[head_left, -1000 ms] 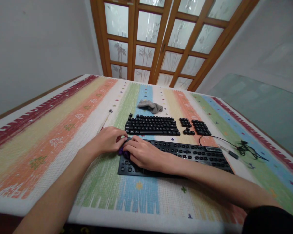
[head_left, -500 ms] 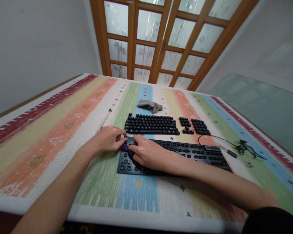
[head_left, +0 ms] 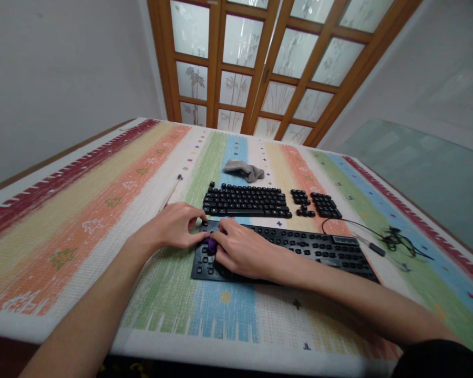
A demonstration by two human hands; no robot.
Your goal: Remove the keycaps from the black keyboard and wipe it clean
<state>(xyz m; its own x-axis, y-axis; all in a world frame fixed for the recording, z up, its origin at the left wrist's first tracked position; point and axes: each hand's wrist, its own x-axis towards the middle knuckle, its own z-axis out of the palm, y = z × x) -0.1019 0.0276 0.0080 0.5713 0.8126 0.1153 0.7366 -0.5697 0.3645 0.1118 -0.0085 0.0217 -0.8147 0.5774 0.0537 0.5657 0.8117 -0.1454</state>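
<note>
A black keyboard [head_left: 303, 245] with its keycaps off lies at an angle, rows of bare key switches showing. My left hand [head_left: 177, 224] curls over its upper left corner, index finger and thumb bent onto the board with a gap between them. The thumb tip meets a purple cloth [head_left: 212, 245]. Fingers of my right hand [head_left: 242, 249] are closed around this cloth, pressing it on the left part of the keyboard. The palm hides the switches underneath.
Behind the keyboard, removed black keycaps [head_left: 246, 202] are laid out in key order, with number-pad keycaps [head_left: 326, 205] to their right. A grey cloth [head_left: 244, 170] lies farther back. A thin brush [head_left: 175, 186] is at left, a coiled black cable [head_left: 398, 241] at right.
My left thumb has shifted slightly right. The purple cloth, earlier stretched out toward the left thumb, is now bunched closer under my right fingers. The view has moved slightly.
</note>
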